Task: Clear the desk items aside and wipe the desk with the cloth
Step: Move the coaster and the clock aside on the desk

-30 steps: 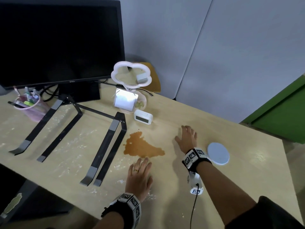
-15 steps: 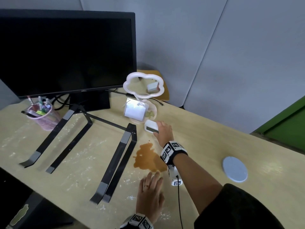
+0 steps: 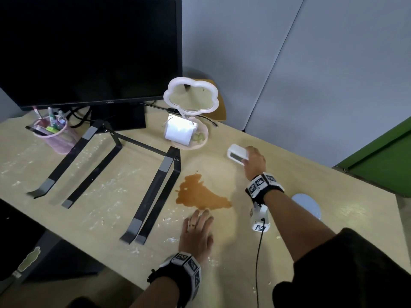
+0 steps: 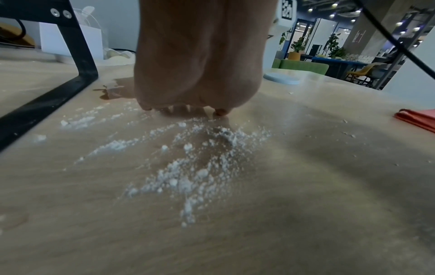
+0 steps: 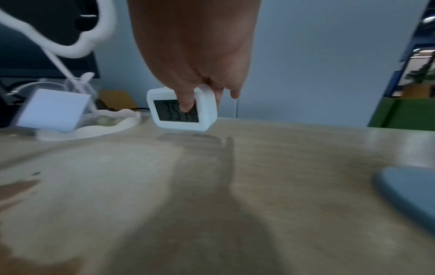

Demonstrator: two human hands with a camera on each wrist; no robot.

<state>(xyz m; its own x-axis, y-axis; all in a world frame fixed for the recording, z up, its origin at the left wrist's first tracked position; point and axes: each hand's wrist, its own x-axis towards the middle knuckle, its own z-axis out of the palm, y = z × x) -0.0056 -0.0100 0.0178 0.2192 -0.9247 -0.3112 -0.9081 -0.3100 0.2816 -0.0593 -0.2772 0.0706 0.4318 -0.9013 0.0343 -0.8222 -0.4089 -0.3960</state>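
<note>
— What is held by the right hand (image 3: 254, 162)?

— The small white clock (image 3: 237, 154) is pinched, thumb on its display and fingers behind it, just off the desk (image 3: 333, 196), beyond the brown spill (image 3: 200, 194) and to its right.

— And the left hand (image 3: 195, 234)?

— It is laid flat on the desk, fingers straight, nothing gripped, at the near edge of the spill, amid white powder (image 4: 188, 167).

— Where is the cloth (image 4: 419, 116) seen?

— A red cloth is glimpsed in the left wrist view only, lying well to the right of the spill.
</note>
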